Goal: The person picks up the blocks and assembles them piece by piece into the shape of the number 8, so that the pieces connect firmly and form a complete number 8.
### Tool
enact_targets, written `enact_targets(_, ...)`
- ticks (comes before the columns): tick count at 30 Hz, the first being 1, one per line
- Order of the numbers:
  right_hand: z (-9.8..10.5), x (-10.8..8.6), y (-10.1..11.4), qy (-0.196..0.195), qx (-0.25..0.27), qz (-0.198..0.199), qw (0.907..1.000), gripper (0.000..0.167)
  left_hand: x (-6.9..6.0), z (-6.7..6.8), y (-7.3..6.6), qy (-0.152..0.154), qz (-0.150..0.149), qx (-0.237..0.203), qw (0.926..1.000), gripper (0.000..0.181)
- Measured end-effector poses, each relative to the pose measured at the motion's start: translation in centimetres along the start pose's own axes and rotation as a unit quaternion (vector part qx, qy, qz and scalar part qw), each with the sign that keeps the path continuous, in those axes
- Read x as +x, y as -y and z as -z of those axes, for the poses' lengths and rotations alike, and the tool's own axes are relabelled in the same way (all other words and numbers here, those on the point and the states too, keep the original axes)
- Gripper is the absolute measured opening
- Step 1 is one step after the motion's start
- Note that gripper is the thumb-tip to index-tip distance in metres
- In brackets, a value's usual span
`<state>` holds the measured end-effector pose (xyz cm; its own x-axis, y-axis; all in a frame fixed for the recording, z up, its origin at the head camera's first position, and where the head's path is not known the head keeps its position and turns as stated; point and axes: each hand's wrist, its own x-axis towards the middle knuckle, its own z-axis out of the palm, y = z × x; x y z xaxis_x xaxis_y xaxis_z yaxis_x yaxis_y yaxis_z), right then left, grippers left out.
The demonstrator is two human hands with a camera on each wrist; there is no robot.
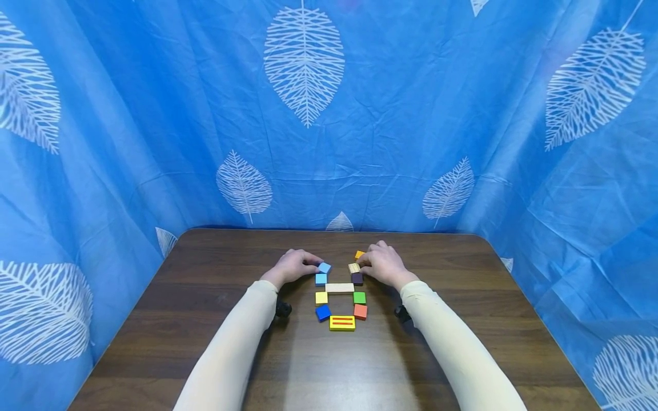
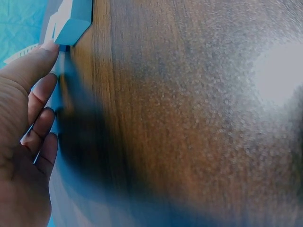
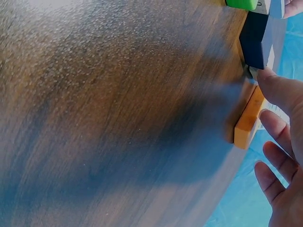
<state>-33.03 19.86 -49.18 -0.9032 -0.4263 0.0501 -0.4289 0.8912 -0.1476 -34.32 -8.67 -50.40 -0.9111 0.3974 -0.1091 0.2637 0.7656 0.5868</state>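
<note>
My left hand (image 1: pixel 292 267) pinches a light blue block (image 1: pixel 324 268) between thumb and forefinger at the top of the left side of a block outline. In the left wrist view the thumb (image 2: pixel 45 54) meets the near end of a pale blue block (image 2: pixel 73 23); the other fingers curl loosely below. On the opposite side my right hand (image 1: pixel 384 265) holds a beige patterned block (image 1: pixel 354 268), set just behind a dark block (image 1: pixel 357 278). An orange block (image 1: pixel 360 255) lies beyond it, partly covered by the fingers. The beige block is mostly hidden in the right wrist view.
Another light blue block (image 1: pixel 321 279), a long cream block (image 1: pixel 339 288), a yellow block (image 1: pixel 321 298), a blue block (image 1: pixel 323 313), a red-striped yellow block (image 1: pixel 342 323), a red-orange block (image 1: pixel 360 311) and a green block (image 1: pixel 359 298) lie on the brown table (image 1: pixel 205 319).
</note>
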Motion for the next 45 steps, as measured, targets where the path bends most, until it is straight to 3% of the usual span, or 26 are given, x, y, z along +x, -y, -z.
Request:
enact_targets(34, 0.0, -0.1, -0.3, -0.02, 0.0, 0.007, 0.9998, 0.022, -0.1, -0.1, 0.0, -0.004, 0.001, 0.008, 1.0, 0.03)
enact_targets(45, 1.1, -0.6, -1.7, -0.039, 0.025, -0.031, 0.9985, 0.03, 0.0, -0.2, 0.1, -0.005, -0.001, 0.01, 0.9999, 0.03)
